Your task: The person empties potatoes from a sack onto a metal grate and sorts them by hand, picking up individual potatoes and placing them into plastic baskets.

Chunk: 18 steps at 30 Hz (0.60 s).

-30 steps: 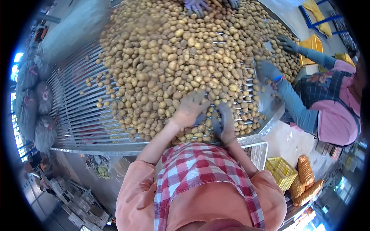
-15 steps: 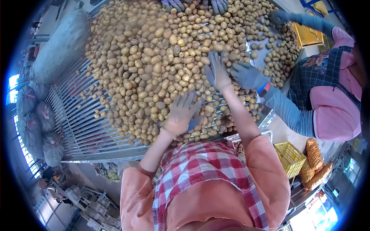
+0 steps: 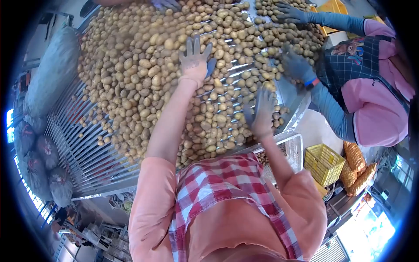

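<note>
A broad heap of potatoes (image 3: 135, 83) covers a slatted metal sorting table (image 3: 94, 146). My left hand (image 3: 195, 61), in a grey glove, reaches far into the heap and lies on the potatoes with its fingers spread. Lower and to the right, my right hand (image 3: 263, 113), gloved too and slightly blurred, rests over potatoes by the table's near right edge, fingers stretched out. Neither hand grips a potato that I can see. Bare metal slats show between the potatoes around both hands.
At right, a co-worker's gloved hands (image 3: 299, 65) work among potatoes; another person's glove (image 3: 166, 4) shows at the top. A white crate (image 3: 298, 150) stands below the near edge, beside a yellow crate (image 3: 325, 165) and filled net sacks (image 3: 361, 179). Dark bags (image 3: 60, 185) sit at left.
My left hand has moved forward, deeper over the heap. My right hand has drawn back toward the near edge. More slats show in the middle, and the co-worker's lower hand has shifted right and up.
</note>
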Available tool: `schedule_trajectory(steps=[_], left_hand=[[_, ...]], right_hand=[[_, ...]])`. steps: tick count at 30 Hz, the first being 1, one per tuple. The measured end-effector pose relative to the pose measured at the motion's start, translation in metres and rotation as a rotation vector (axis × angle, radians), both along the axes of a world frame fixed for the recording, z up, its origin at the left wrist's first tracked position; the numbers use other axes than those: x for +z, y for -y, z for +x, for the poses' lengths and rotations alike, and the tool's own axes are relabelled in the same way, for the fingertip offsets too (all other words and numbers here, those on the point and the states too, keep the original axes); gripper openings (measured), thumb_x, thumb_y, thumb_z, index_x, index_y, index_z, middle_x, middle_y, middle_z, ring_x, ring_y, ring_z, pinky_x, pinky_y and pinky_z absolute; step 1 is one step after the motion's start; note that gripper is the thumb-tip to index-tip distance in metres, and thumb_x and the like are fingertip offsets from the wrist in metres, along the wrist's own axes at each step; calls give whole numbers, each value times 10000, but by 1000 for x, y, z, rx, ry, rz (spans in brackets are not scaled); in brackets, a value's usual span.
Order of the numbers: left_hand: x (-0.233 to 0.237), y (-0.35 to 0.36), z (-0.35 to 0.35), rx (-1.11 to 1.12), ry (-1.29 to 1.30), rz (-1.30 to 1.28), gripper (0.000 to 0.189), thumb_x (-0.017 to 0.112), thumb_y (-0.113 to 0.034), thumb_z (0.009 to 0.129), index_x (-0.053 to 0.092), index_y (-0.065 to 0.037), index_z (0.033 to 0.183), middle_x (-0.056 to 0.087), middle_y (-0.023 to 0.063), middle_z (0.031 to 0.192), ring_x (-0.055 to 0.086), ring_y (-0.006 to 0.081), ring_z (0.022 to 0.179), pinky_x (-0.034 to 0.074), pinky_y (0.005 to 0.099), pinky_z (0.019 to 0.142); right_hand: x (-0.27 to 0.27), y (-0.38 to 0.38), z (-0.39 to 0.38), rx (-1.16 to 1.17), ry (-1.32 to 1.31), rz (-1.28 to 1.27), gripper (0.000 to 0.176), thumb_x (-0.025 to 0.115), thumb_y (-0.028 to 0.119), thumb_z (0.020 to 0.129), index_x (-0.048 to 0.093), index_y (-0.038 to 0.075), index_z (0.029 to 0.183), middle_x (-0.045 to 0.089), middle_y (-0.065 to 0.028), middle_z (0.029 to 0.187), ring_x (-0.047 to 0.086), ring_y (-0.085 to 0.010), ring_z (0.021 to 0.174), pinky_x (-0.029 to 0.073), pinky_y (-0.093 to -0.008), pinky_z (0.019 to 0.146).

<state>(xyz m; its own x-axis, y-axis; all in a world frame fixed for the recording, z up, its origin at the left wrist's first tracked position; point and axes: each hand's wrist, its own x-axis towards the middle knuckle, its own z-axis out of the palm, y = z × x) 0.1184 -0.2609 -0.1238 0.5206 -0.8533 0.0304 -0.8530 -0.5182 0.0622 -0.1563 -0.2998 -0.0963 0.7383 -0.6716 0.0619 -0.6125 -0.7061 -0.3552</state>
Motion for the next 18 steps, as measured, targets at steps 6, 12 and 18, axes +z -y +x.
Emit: schedule_trajectory(steps=[6, 12, 18], left_hand=[[4, -32, -28, -166, -42, -41, 573, 562, -425, 866, 456, -193, 1379, 268, 191, 1508, 257, 391, 1388, 273, 630, 1033], [26, -103, -100, -344, -241, 44, 508, 516, -335, 897, 464, -108, 1349, 350, 158, 1468, 295, 363, 1370, 231, 576, 1092], [33, -177, -134, -429, -343, 135, 625, 574, -419, 850, 420, -164, 1399, 343, 164, 1468, 277, 373, 1379, 204, 600, 1093]], right_hand=[[-35, -60, -44, 8, -310, 105, 833, 538, 486, 869, 255, -52, 1439, 299, -259, 1460, 194, -505, 1361, 182, -619, 1087], [-46, -3, 16, -251, -248, 104, 845, 513, 563, 857, 259, 29, 1460, 307, -250, 1451, 211, -489, 1356, 210, -651, 1048], [-65, 117, 46, -343, -91, 168, 812, 483, 564, 873, 275, 33, 1451, 412, -231, 1386, 395, -423, 1268, 361, -538, 1011]])
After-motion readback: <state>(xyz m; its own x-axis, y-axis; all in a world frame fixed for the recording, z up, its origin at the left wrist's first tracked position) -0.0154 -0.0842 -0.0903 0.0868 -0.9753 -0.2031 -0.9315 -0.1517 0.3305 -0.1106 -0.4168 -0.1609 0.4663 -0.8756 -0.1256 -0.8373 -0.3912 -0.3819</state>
